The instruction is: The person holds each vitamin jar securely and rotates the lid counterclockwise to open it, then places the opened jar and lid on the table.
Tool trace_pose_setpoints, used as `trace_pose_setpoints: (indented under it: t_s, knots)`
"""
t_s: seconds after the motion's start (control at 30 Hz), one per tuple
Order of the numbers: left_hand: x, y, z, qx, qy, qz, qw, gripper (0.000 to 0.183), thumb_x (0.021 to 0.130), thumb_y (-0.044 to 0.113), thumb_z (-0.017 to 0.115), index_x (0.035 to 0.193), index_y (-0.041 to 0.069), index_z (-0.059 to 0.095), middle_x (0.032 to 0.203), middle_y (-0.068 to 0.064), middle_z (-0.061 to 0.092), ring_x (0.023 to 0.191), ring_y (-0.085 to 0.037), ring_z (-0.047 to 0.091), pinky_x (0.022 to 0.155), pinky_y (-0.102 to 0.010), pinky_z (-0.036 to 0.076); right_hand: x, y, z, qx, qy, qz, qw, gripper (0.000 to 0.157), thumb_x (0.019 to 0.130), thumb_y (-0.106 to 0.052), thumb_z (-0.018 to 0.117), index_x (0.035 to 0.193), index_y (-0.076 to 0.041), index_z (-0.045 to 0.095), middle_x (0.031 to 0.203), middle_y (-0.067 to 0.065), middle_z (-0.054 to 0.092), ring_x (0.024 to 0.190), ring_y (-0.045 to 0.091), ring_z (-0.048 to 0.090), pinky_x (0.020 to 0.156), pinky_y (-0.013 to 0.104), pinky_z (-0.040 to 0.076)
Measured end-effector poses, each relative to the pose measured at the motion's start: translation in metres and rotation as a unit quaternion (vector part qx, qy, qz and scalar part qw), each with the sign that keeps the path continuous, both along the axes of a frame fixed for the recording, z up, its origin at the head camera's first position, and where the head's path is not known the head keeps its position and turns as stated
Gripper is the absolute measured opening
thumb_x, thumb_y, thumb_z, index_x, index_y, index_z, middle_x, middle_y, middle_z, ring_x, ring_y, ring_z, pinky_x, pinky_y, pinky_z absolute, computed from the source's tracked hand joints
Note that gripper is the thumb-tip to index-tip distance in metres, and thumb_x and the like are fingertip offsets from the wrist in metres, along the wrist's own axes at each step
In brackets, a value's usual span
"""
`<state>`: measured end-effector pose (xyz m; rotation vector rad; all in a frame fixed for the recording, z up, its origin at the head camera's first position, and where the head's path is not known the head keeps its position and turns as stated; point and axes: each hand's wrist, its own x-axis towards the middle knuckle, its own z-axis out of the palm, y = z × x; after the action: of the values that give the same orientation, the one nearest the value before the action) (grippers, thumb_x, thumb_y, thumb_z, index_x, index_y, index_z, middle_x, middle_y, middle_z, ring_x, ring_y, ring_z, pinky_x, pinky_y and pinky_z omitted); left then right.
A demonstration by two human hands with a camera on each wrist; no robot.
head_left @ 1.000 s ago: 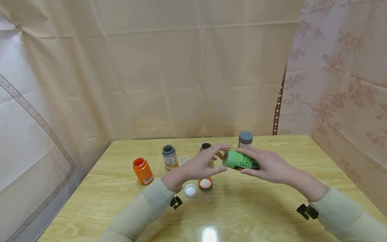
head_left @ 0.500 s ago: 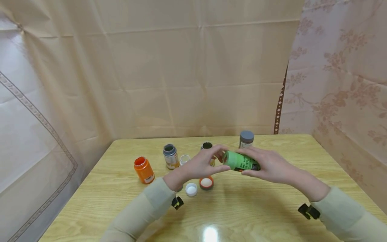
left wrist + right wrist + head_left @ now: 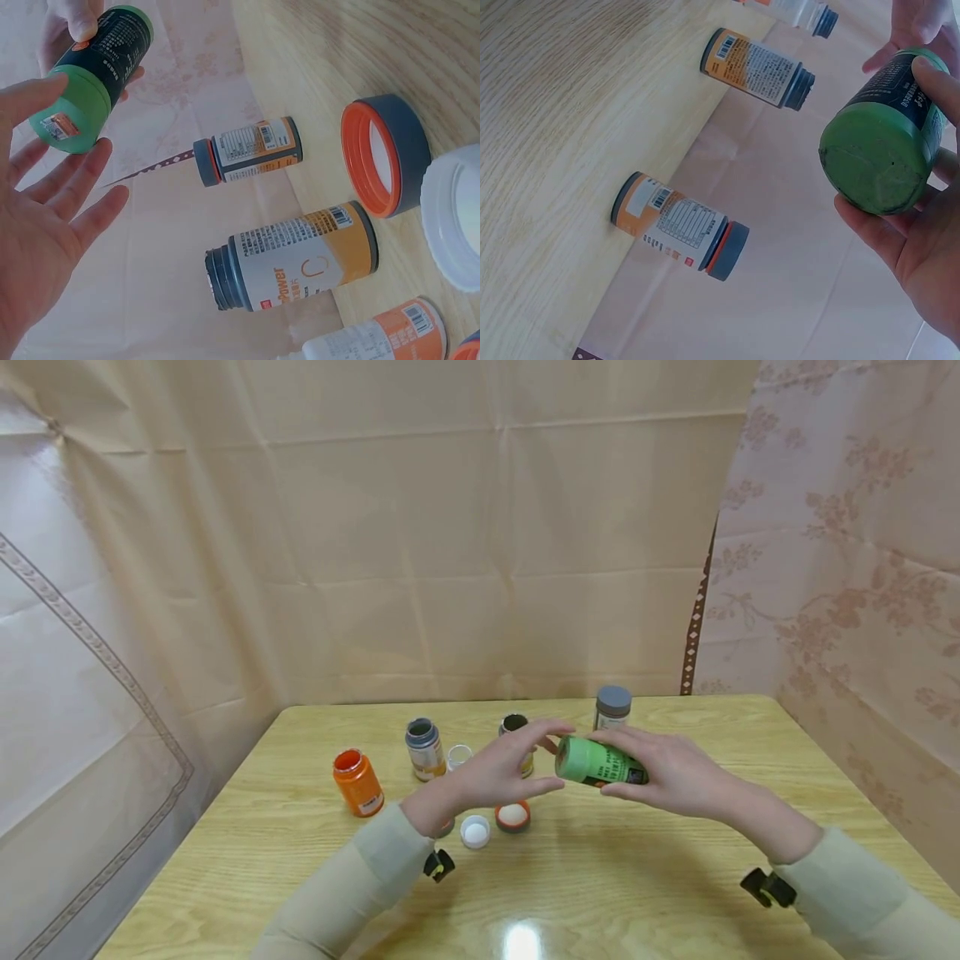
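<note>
A green bottle [image 3: 588, 762] with a dark label is held sideways above the table by my right hand [image 3: 675, 770], whose fingers and thumb wrap its lower body. Its green cap [image 3: 75, 112], with a sticker on top, points toward my left hand [image 3: 498, 770]. The left hand's fingers and thumb are spread about the cap. In the left wrist view a fingertip lies close to the cap's edge; I cannot tell whether it touches. The right wrist view shows the bottle's base [image 3: 874, 161] resting near the right palm.
Uncapped containers stand on the table [image 3: 637, 877]: an orange jar [image 3: 358, 783], a grey-necked bottle [image 3: 425, 752], a small clear-necked one [image 3: 459, 756] and another [image 3: 514, 723] behind the left hand. A capped bottle [image 3: 613, 706] stands farther right. A white cap [image 3: 475, 832] and orange-lined cap [image 3: 513, 815] lie nearer.
Half a second ago the left fingers and thumb were closer about the cap; now they have spread and drawn back slightly left. The right hand and bottle have barely moved.
</note>
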<state>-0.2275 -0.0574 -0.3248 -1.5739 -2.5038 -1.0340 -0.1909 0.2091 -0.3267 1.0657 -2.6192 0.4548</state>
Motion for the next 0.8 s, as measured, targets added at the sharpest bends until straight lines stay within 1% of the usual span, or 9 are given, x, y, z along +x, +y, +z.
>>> trace_pose_setpoints:
  t_s: [0.1,0.17,0.37,0.53,0.63,0.7,0.8]
  knots:
    - [-0.0009,0.0008,-0.0009,0.005,-0.002,-0.017,0.9998,0.059,0.09,0.013,0.071,0.141,0.009,0.042,0.135,-0.002,0.051,0.109,-0.01,0.055,0.094,-0.031,0.045,-0.0007,-0.0006,-0.0008,-0.004,0.005,0.004,1.0,0.063,0.083,-0.04,0.076,0.135,-0.013,0.054,0.115,0.003,0.063,0.077,0.007,0.056,0.059,0.026,0.044]
    - [-0.0012,0.0012,-0.0013,0.005,-0.007,-0.02,0.9998,0.057,0.09,0.011,0.071,0.14,0.008,0.044,0.132,-0.002,0.053,0.107,-0.009,0.056,0.092,-0.03,0.046,-0.001,-0.0009,-0.0013,-0.004,0.006,0.008,1.0,0.062,0.083,-0.039,0.076,0.135,-0.013,0.054,0.113,0.003,0.063,0.077,0.007,0.056,0.06,0.027,0.045]
    - [-0.0009,0.001,-0.0019,0.004,-0.049,-0.007,0.9988,0.056,0.09,0.014,0.071,0.139,0.004,0.045,0.125,-0.005,0.057,0.1,-0.007,0.059,0.088,-0.024,0.048,-0.0016,-0.002,-0.0022,-0.002,0.003,0.009,1.0,0.063,0.082,-0.039,0.077,0.135,-0.013,0.054,0.112,0.002,0.063,0.079,0.008,0.058,0.061,0.028,0.046]
    - [-0.0019,0.0011,-0.0031,0.01,-0.066,-0.005,0.9977,0.053,0.091,0.015,0.07,0.137,0.002,0.046,0.116,-0.005,0.06,0.092,-0.005,0.062,0.083,-0.022,0.049,-0.0036,-0.0036,-0.0027,0.005,0.006,0.012,1.0,0.062,0.082,-0.04,0.077,0.133,-0.013,0.056,0.113,0.001,0.062,0.08,0.008,0.057,0.061,0.028,0.046]
    - [-0.0023,0.0013,-0.0036,0.002,-0.075,0.006,0.9972,0.049,0.093,0.018,0.068,0.136,0.005,0.048,0.11,-0.002,0.061,0.089,-0.004,0.062,0.079,-0.022,0.049,-0.0046,-0.0042,-0.0033,0.008,0.01,0.011,1.0,0.062,0.082,-0.042,0.076,0.133,-0.012,0.056,0.114,0.001,0.062,0.08,0.008,0.057,0.061,0.028,0.046]
    - [-0.0019,0.0017,-0.0033,-0.01,-0.075,0.019,0.997,0.048,0.094,0.023,0.066,0.136,0.007,0.048,0.109,0.0,0.061,0.09,-0.004,0.061,0.078,-0.022,0.049,-0.0046,-0.0041,-0.0034,0.007,0.01,0.011,1.0,0.062,0.082,-0.041,0.077,0.133,-0.012,0.056,0.114,0.001,0.062,0.08,0.008,0.057,0.062,0.028,0.046]
    - [-0.0004,0.0025,-0.0031,-0.036,-0.062,0.04,0.9966,0.055,0.094,0.032,0.065,0.14,0.01,0.044,0.119,0.0,0.059,0.1,-0.007,0.059,0.079,-0.023,0.048,-0.0036,-0.0034,-0.0036,0.005,0.012,0.01,1.0,0.063,0.081,-0.038,0.078,0.133,-0.011,0.056,0.115,0.002,0.062,0.079,0.008,0.057,0.061,0.028,0.046]
